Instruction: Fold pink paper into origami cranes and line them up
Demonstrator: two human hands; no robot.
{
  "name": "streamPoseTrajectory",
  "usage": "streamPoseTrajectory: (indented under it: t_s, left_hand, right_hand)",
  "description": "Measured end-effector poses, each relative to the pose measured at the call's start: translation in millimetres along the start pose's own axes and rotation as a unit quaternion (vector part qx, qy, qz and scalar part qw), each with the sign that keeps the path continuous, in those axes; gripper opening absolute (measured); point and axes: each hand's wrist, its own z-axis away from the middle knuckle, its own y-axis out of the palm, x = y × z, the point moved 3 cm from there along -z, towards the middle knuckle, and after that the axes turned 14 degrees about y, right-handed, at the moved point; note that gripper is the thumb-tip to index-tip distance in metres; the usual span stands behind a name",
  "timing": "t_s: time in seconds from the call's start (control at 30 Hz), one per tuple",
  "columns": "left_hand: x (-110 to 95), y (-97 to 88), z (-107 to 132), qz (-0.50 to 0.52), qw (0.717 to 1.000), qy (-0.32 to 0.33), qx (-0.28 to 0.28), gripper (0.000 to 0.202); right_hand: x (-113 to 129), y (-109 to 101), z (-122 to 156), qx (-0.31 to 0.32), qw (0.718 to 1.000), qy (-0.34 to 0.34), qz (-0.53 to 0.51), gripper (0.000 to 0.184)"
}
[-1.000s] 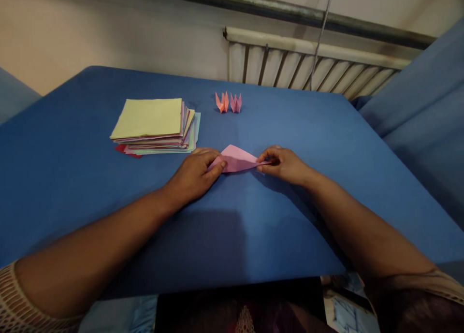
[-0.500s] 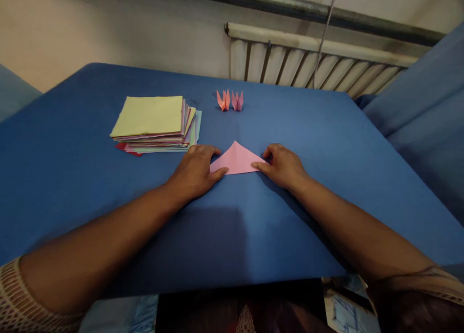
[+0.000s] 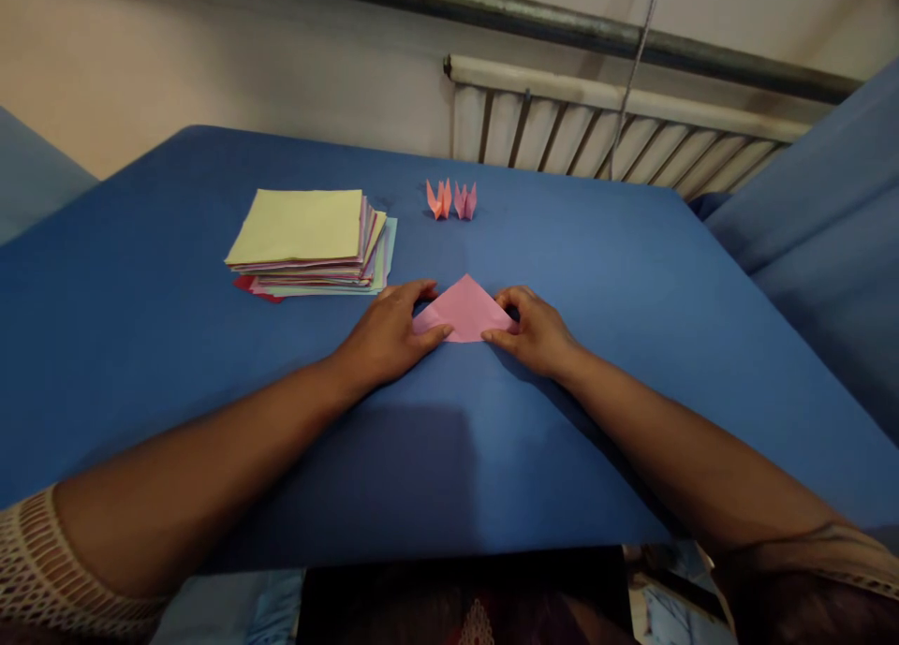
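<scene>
A pink sheet of paper, folded into a triangle, is held between my hands with its peak pointing away from me. My left hand pinches the left corner, thumb on top of the near edge and fingers behind. At the right corner, my right hand grips the paper the same way, its thumb lying along the near edge. The fingertips behind the paper are partly hidden.
A stack of coloured paper, yellow on top, lies to the left on the blue table. Farther back stand an orange folded paper figure and a pink folded paper figure. A radiator runs along the wall behind.
Both hands have come slightly closer together on the pink paper, and its triangle now looks taller, its near edge bowed towards me. The whole view has shifted slightly.
</scene>
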Motion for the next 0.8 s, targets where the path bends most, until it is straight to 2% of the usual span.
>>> streamPoseTrajectory:
  t_s: [0.13,0.27,0.33,0.47,0.57,0.8]
  left_hand:
    - [0,-1.7,-1,0.117,0.992,-0.027,-0.028,0.068]
    - [-5,-6.6,-1,0.216,0.975,-0.041,-0.045,0.041]
    - [-11,-10.3,1,0.213,0.975,-0.035,-0.045,0.033]
    - [-28,-14.7,4,0.219,0.976,-0.003,-0.016,0.027]
    - [-36,-16.3,6,0.215,0.976,0.014,-0.001,0.026]
    - [-37,-18.2,6,0.203,0.978,0.047,-0.022,0.029]
  right_hand:
    - [-5,6,1,0.044,0.992,-0.022,-0.118,0.026]
    - [0,3,6,0.072,0.981,-0.055,-0.172,0.039]
    - [5,-2,10,0.076,0.979,-0.059,-0.179,0.043]
    - [17,-9,18,0.058,0.97,-0.048,-0.23,0.03]
    - [23,-10,23,0.046,0.971,-0.032,-0.231,0.031]
    - [25,-9,25,0.041,0.966,-0.051,-0.248,0.032]
